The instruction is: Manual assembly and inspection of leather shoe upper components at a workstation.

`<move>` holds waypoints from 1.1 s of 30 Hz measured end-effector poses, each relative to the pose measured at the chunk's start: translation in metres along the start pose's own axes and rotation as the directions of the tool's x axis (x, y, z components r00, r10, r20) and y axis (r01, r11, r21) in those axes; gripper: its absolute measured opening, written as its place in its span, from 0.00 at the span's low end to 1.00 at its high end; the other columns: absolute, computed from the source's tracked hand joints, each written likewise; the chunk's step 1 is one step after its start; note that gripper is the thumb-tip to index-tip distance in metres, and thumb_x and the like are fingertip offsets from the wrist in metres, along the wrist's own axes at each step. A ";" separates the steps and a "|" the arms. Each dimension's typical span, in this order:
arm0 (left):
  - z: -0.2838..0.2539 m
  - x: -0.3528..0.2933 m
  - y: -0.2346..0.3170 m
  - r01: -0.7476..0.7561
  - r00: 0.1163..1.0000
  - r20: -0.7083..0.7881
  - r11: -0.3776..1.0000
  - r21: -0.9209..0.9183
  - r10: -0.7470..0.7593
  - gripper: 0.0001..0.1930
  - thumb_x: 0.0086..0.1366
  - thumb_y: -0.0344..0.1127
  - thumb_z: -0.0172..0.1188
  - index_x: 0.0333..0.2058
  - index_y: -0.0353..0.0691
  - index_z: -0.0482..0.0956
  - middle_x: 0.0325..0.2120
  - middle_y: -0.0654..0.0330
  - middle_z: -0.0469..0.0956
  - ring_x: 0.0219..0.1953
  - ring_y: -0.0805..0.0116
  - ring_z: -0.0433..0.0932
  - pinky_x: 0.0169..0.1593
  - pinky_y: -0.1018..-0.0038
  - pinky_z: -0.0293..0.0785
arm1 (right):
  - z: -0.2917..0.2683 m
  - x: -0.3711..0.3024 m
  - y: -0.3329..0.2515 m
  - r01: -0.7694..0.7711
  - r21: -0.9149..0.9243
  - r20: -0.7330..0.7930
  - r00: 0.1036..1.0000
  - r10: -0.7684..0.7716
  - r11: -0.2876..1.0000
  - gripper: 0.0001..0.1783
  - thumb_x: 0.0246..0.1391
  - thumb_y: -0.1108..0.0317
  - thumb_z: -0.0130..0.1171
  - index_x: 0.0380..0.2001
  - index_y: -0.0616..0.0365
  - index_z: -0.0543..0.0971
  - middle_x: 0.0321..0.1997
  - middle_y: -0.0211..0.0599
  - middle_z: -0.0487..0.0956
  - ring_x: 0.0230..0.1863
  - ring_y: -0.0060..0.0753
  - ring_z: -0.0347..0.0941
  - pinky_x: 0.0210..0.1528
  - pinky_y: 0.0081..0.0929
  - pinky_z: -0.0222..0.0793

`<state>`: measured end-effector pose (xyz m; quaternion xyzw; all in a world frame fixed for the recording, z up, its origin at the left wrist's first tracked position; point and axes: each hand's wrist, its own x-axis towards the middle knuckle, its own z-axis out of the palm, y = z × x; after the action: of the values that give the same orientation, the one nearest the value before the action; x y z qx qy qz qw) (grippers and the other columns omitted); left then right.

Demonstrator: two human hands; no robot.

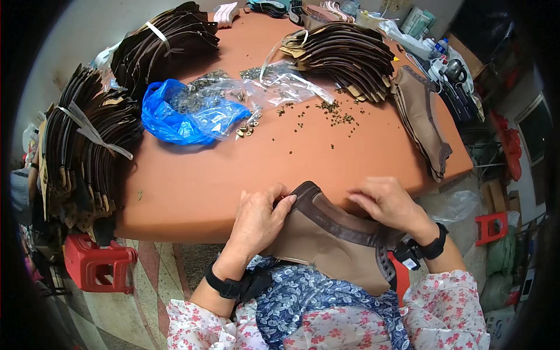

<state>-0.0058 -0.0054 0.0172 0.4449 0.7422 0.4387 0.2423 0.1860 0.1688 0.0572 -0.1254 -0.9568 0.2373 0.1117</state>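
Note:
A brown shoe upper (pixel 326 248) with a darker trim band lies across my lap and against the table's near edge. Small eyelet holes run along its right end. My left hand (pixel 256 216) pinches the dark top corner between thumb and fingers. Above the upper's inner edge, my right hand (pixel 386 203) is held with fingers curled together, apart from the trim. Whatever those fingertips may hold is too small or hidden to make out. Beyond both hands, many tiny metal pieces (pixel 341 116) are scattered over the orange tabletop (pixel 233 181).
Tied stacks of dark uppers stand at left (pixel 87 146), far left (pixel 166 46) and far right (pixel 344 55). More brown uppers (pixel 421 116) lie along the right edge. A blue plastic bag (pixel 175 125) holds metal fittings. Red stools (pixel 96 265) stand on the floor.

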 end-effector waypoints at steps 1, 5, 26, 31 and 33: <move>0.003 0.001 -0.001 -0.047 0.999 -0.022 0.999 0.027 0.047 0.09 0.61 0.33 0.59 0.31 0.31 0.79 0.18 0.57 0.76 0.21 0.73 0.72 0.27 0.74 0.68 | -0.002 0.008 -0.002 0.012 -0.022 -0.062 0.998 -0.013 1.000 0.06 0.51 0.71 0.59 0.32 0.62 0.80 0.29 0.47 0.79 0.31 0.51 0.76 0.33 0.38 0.71; 0.004 0.004 0.003 -0.031 0.999 -0.030 0.995 0.100 0.035 0.10 0.61 0.35 0.59 0.31 0.32 0.79 0.18 0.54 0.77 0.21 0.68 0.74 0.30 0.70 0.68 | 0.006 0.053 0.004 -0.004 0.035 -0.118 0.993 0.008 0.999 0.06 0.52 0.71 0.58 0.31 0.62 0.80 0.29 0.47 0.78 0.32 0.49 0.76 0.34 0.37 0.71; 0.010 0.005 -0.001 -0.045 0.996 -0.064 0.982 0.184 0.057 0.08 0.61 0.36 0.58 0.28 0.38 0.79 0.20 0.53 0.78 0.24 0.54 0.75 0.44 0.64 0.61 | 0.078 0.159 0.017 0.220 -0.138 -0.156 0.958 -0.240 0.966 0.05 0.51 0.69 0.58 0.29 0.58 0.76 0.31 0.41 0.75 0.37 0.46 0.73 0.39 0.40 0.69; 0.008 0.004 0.001 -0.045 0.997 -0.058 0.983 0.178 0.056 0.08 0.61 0.36 0.58 0.28 0.38 0.79 0.20 0.54 0.78 0.24 0.55 0.74 0.44 0.65 0.61 | 0.066 0.152 0.017 0.294 -0.179 -0.153 0.934 -0.322 0.939 0.04 0.50 0.71 0.57 0.28 0.58 0.73 0.29 0.41 0.74 0.35 0.48 0.72 0.37 0.41 0.68; 0.009 0.004 -0.001 -0.042 0.997 -0.060 0.986 0.163 0.053 0.07 0.60 0.35 0.58 0.28 0.38 0.79 0.19 0.54 0.78 0.24 0.56 0.74 0.44 0.65 0.61 | 0.046 0.135 0.014 0.284 -0.249 -0.101 0.943 -0.317 0.926 0.04 0.49 0.71 0.57 0.29 0.58 0.73 0.29 0.41 0.74 0.35 0.48 0.72 0.37 0.41 0.68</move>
<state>-0.0021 0.0017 0.0119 0.4664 0.7720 0.3967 0.1708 0.0485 0.2006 0.0316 -0.0054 -0.9756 0.0950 0.1981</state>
